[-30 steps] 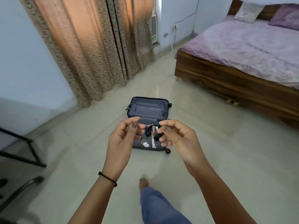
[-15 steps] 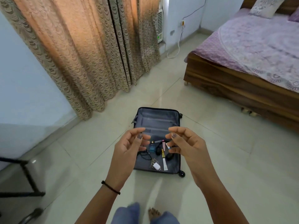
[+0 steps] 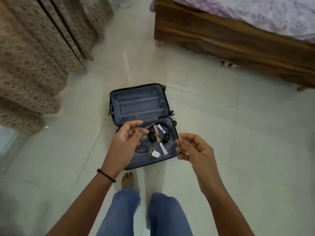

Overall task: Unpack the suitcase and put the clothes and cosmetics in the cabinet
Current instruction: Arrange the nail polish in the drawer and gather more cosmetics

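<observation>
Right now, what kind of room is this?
Likely a bedroom: a wooden bed frame with a lilac bedspread, beige patterned floor-length curtains, and an open dark suitcase on pale floor tiles.

A patterned beige curtain [image 3: 34,65] hangs on the left down to the pale, glossy tiled floor [image 3: 238,133], and over on the right stands a dark wooden bed [image 3: 230,43] with a lilac lace-patterned bedspread [image 3: 272,14] and a short leg [image 3: 158,43] under its near corner.
</observation>
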